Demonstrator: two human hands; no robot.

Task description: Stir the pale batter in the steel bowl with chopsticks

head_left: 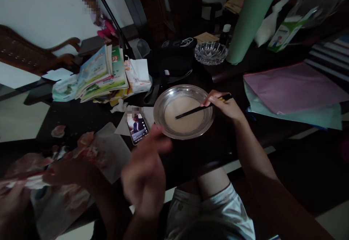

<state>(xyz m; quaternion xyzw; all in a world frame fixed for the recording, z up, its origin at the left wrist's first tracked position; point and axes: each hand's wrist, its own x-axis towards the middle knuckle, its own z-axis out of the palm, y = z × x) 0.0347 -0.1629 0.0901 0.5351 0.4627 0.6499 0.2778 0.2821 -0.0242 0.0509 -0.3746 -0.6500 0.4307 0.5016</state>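
Observation:
A shiny metal bowl (184,135) of pale, milky liquid (174,113) stands on the dark table. At its right rim my right hand (220,102) is closed around black chopsticks (195,111) with gold-marked ends. Their tips reach into the liquid near the middle of the bowl. Smeared by motion, my left hand (147,163) is raised in front of the bowl's lower left rim. Its fingers point towards the rim, but blur hides how they are bent and whether they touch it. A lit phone (137,125) lies left of the bowl on white paper (123,125).
At lower left, another person's hands (62,173) hold something red and white over plastic sheeting (111,149). Stacked booklets (103,76), a glass ashtray (211,53) and a green flask (252,18) stand behind. Pink and green folders (294,87) lie right. A small person (105,24) sits far back.

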